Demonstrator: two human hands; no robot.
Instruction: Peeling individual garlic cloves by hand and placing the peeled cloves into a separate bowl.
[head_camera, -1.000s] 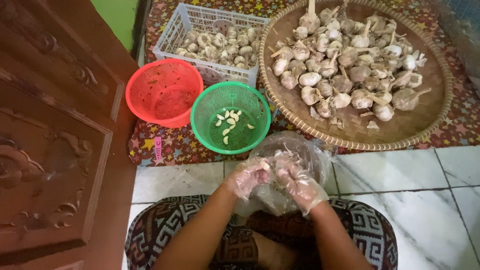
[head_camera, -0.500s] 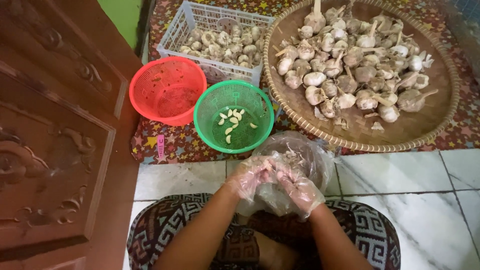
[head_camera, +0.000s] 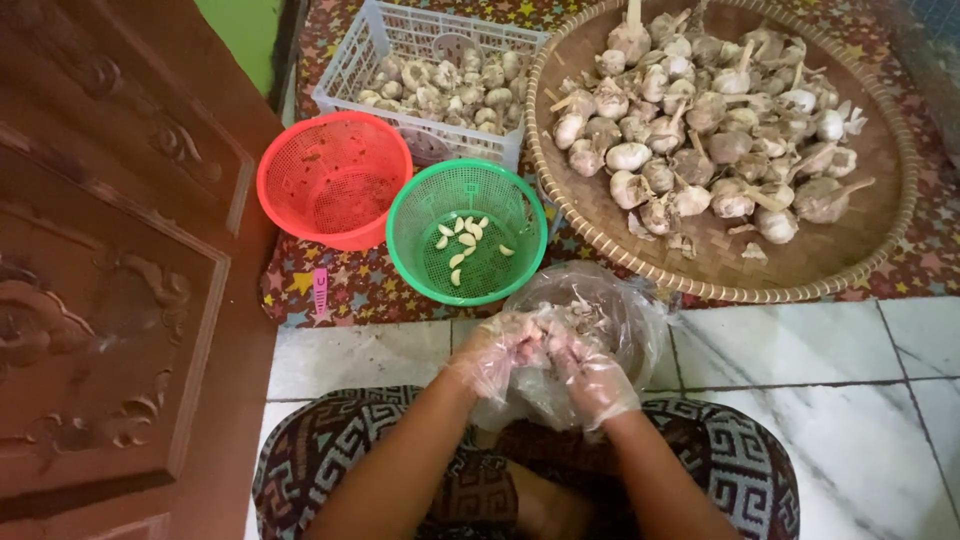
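Hands in thin clear gloves meet over a clear plastic bag (head_camera: 610, 320) on our lap — left hand (head_camera: 500, 352) and right hand (head_camera: 590, 368) both curled tight, fingertips touching, pinching a small garlic piece (head_camera: 545, 340) between them. Just ahead we see a green basket (head_camera: 466, 245) with a few peeled cloves (head_camera: 462, 240), a red basket (head_camera: 333, 178) beside it, a white crate (head_camera: 440, 70) of garlic behind, and a woven tray (head_camera: 720, 150) of garlic bulbs (head_camera: 700, 120) on the right.

A single head-worn camera looks steeply down from above the person's lap, close over the two-handed grip at lower centre; the floor (head_camera: 850, 400) and baskets lie beyond it, toward the frame's top.
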